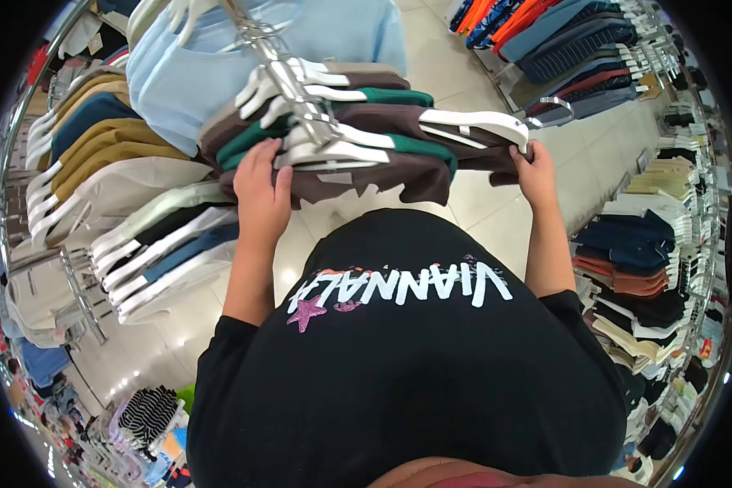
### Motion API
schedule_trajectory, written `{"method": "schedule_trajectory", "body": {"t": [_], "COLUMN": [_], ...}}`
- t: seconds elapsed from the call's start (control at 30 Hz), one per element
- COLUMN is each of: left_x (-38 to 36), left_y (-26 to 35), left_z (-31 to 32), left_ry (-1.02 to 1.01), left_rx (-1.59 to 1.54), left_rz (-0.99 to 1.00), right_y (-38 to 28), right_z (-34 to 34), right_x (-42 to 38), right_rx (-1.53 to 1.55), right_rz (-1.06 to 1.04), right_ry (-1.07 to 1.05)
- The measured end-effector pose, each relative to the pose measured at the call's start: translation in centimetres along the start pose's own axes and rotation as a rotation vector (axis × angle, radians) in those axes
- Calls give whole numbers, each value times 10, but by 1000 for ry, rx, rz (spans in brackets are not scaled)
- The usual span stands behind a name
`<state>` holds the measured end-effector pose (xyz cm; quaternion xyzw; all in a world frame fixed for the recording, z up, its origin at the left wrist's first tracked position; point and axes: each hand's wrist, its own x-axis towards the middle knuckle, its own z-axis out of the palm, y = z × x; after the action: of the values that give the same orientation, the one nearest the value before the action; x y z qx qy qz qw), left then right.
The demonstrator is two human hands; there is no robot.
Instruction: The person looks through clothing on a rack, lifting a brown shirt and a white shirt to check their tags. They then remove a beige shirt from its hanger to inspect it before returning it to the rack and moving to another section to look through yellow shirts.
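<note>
My right hand (pixel 537 172) pinches one end of a white clothes hanger (pixel 484 122) with a metal hook, held off the rail. A dark brown garment (pixel 472 154) hangs from this hanger. My left hand (pixel 262 183) rests against the shoulder of a dark brown shirt (pixel 366 184) at the front of the rack, its thumb apart from its fingers. Several dark brown and dark green shirts (pixel 423 149) hang there on white hangers. Their hooks sit on a metal display arm (pixel 289 85).
Light blue tops (pixel 211 77) hang farther back on the display arm. To the left, a rack carries mustard shirts (pixel 110 142) and others. Clothes racks (pixel 634 236) line the right side. Between them lies a light tiled floor (pixel 431 49).
</note>
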<state>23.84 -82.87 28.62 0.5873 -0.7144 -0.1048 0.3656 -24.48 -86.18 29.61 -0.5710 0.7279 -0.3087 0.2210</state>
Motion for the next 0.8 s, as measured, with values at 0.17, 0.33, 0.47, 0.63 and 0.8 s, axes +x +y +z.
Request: {"method": "schedule_trajectory", "body": {"t": [0.17, 0.33, 0.47, 0.63, 0.8], "left_x": [-32, -60, -75, -93, -93], "left_y": [73, 151, 212, 269, 310], "left_z": [44, 91, 118, 142, 140], "left_ry": [285, 128, -173, -355, -583], "left_rx": [-29, 2, -54, -120, -65], "left_rz": [53, 178, 214, 161, 95], "right_y": [57, 117, 149, 149, 102], "right_z": [-50, -103, -148, -186, -192], "right_x": [-27, -62, -84, -85, -71], "right_rx": [-75, -327, -511, -449, -259], "right_rz": [150, 147, -55, -255, -415], "right_ry": [54, 104, 25, -186, -263]}}
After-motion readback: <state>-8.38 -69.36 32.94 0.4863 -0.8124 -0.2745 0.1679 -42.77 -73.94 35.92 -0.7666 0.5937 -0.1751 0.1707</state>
